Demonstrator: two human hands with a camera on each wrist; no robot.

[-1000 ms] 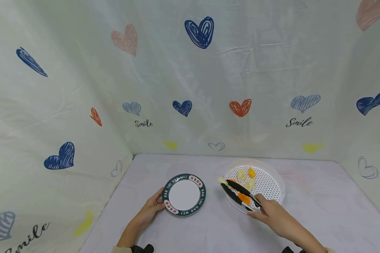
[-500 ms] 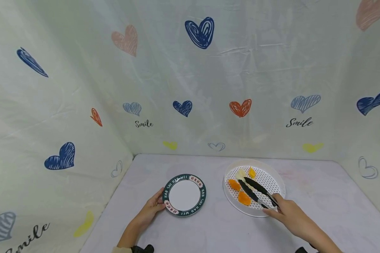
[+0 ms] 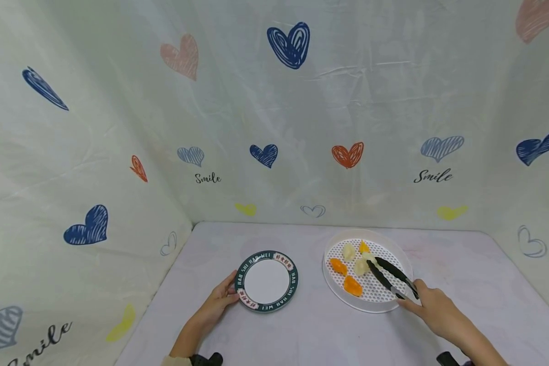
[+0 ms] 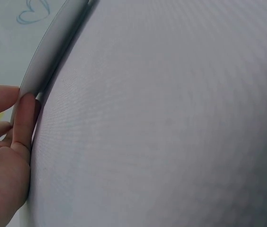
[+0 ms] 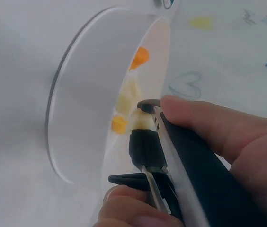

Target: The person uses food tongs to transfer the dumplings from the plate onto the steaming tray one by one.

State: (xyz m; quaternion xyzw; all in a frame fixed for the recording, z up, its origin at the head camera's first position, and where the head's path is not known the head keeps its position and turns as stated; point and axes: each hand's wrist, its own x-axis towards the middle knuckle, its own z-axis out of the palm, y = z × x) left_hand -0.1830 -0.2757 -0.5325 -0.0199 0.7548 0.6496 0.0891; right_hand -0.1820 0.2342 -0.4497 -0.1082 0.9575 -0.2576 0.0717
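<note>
At the left, my left hand [image 3: 219, 297] pinches the rim of a round plate [image 3: 266, 282], white with a dark green lettered border. In the left wrist view the plate's edge [image 4: 53, 52] runs between thumb and fingers. My right hand [image 3: 439, 307] grips black-tipped metal tongs [image 3: 386, 277], also seen as tongs [image 5: 171, 156] in the right wrist view. Their tips hold a pale yellow piece [image 3: 368, 256] above a white round basket [image 3: 404, 264] with a perforated bottom. Inside lie pale pieces [image 3: 349, 251] and several orange pieces [image 3: 353, 286].
Both dishes rest on a white-covered table [image 3: 311, 330]. A pale curtain [image 3: 379, 101] printed with hearts and "Smile" hangs behind and on the left. The basket has a tall side wall [image 5: 86, 94].
My right hand has moved right with the tongs; their tips and the pale piece have gone from the basket's left rim to over its middle. The left hand and plate have stayed put.
</note>
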